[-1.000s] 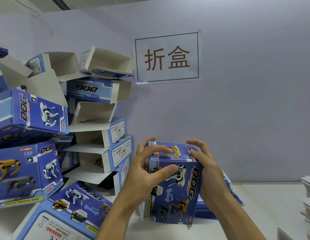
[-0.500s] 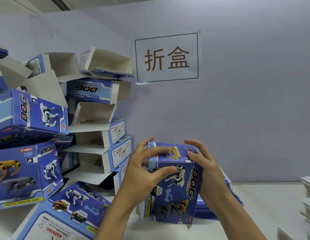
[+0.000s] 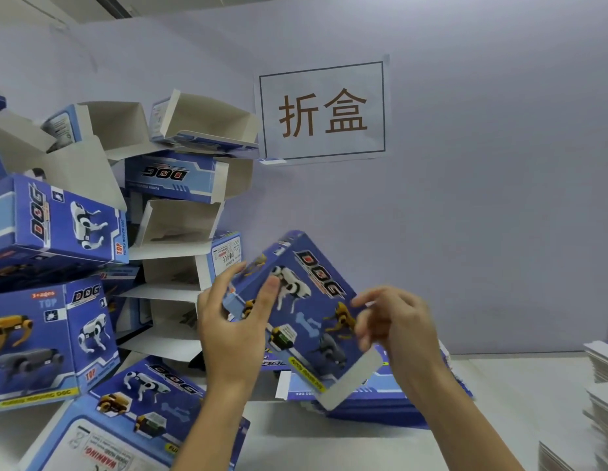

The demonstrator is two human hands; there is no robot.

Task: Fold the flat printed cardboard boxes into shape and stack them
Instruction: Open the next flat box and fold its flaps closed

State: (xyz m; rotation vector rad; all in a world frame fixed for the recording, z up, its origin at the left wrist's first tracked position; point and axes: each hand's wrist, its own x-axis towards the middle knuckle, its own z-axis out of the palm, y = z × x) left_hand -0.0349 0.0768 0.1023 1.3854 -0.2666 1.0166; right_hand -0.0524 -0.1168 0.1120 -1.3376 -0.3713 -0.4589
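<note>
Left hand [image 3: 236, 329] gripping tilted blue box [image 3: 306, 317], thumb lying across its printed face. Right hand [image 3: 399, 322] blurred beside box's right edge, fingers loosely spread, holding nothing. Box hovering above flat stack [image 3: 381, 401].

glossy printed cardboard box [image 3: 306, 311], paper sign [image 3: 323, 110]

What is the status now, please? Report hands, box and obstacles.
Left hand grips folded box, tilted. Right hand off it, blurred, grip unclear. Box pile close left, not touching.
</note>
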